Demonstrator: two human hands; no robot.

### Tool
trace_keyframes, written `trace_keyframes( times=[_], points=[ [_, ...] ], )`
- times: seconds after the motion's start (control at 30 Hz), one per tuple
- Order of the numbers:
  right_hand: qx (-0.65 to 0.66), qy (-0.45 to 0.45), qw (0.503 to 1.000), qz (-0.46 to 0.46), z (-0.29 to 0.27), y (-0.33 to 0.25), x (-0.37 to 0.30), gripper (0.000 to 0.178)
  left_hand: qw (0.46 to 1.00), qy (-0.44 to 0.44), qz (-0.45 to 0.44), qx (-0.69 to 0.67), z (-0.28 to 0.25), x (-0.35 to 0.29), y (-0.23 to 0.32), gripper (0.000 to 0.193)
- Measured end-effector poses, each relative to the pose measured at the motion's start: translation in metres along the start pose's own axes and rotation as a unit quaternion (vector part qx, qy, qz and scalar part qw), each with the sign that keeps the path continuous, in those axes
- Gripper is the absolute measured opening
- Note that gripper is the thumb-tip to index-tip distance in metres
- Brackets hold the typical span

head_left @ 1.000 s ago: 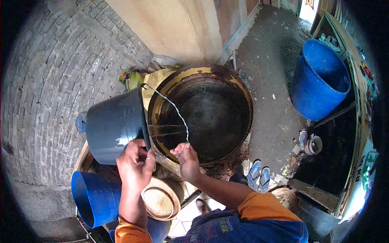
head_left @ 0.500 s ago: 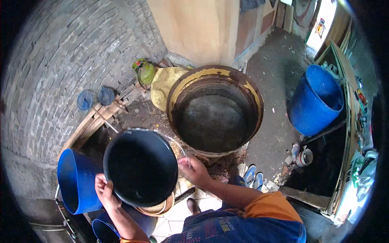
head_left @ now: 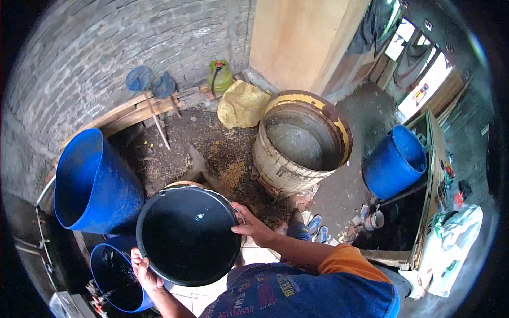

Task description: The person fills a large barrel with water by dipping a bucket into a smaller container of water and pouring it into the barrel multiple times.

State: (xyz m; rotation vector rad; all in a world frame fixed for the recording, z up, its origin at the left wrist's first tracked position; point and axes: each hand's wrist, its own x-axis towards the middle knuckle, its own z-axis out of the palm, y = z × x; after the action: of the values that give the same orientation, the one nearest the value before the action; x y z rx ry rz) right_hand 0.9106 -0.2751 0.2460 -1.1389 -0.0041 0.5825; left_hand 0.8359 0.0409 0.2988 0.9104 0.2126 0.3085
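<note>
since half a second ago i've drawn the black bucket (head_left: 186,235) lower and closer to my chest, and the view has swung so the rusty metal drum (head_left: 300,144) now stands well apart, up and to the right. largest first: the rough grey brick wall (head_left: 106,47) curves behind everything; the round drum, its rim streaked yellow, sits on gritty dirt; a smooth blue plastic barrel (head_left: 93,183) leans just left of my bucket, and another blue tub (head_left: 395,161) is far right. my bucket is round, glossy black plastic, its open mouth facing me, dark inside. below it sits a smaller blue bucket (head_left: 114,278). my right hand (head_left: 253,229) clamps the right rim, fingers curled over the edge. my left hand (head_left: 144,273) presses the lower left rim, fingers spread along it.
</note>
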Motion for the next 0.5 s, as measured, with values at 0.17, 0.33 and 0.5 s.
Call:
trace_keyframes(
  times=[0.17, 0.33, 0.5],
  points=[
    [-0.013, 0.031, 0.999, -0.04, 0.038, 0.013, 0.008, 0.072, 0.999, 0.027, 0.017, -0.005, -0.036, -0.02, 0.018, 0.018],
    [-0.019, -0.047, 0.998, -0.022, 0.073, 0.007, 0.018, 0.045, 0.99, 0.126, 0.042, 0.042, -0.078, -0.049, 0.016, 0.016],
    [0.022, -0.04, 0.999, 0.021, 0.078, 0.017, 0.025, 0.044, 0.968, 0.202, 0.038, 0.143, -0.087, -0.086, 0.008, 0.022]
  ],
)
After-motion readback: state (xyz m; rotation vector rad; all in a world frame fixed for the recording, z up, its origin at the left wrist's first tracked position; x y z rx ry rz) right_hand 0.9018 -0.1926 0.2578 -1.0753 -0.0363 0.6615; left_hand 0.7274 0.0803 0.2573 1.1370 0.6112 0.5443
